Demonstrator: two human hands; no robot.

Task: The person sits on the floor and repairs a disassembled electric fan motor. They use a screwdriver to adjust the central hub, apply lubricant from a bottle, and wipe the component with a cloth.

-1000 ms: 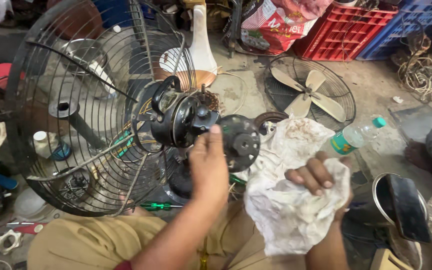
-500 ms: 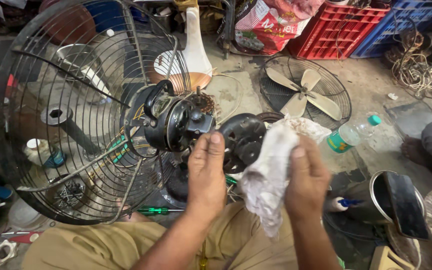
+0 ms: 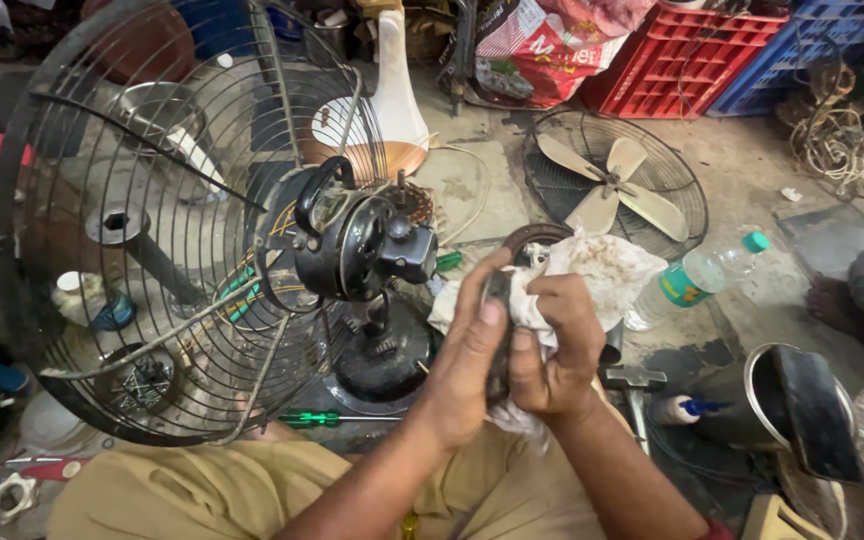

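1. Both hands have drawn together since half a second ago, when the rag hung loose between them; now the left hand [image 3: 467, 365] and right hand [image 3: 552, 345] press against each other in front of the chest, fingers curled shut around a dark round motor cover [image 3: 500, 330] wrapped in a stained white rag [image 3: 602, 270]. The cover stands on edge between the palms, so the cloth can be rubbed along its rim (only a thin dark strip of it shows).
2. Nearest the body, tan trousers [image 3: 202, 490] fill the lower edge, the knees spread to leave the work in the lap.
3. Just beyond the left knee a green-handled screwdriver [image 3: 317, 418] lies on the floor, within easy reach of the left hand.
4. To the right, near the right forearm, a hammer [image 3: 634, 380] rests on the ground, and beside it stands a metal pot [image 3: 802, 410] with a dark lid tilted in its mouth.
5. Left of the hands stands the black fan motor [image 3: 352, 240], its rear exposed with coloured wires showing, mounted to a large wire fan guard [image 3: 142, 230] on a round base (the opened back faces the person).
6. Farther right, a clear plastic bottle [image 3: 697, 278] with a green cap lies on its side.
7. Beyond it another fan guard holding pale fan blades [image 3: 612, 185] lies flat on the concrete.
8. Farthest off, a red crate [image 3: 712, 55] and a blue one stand along the back.
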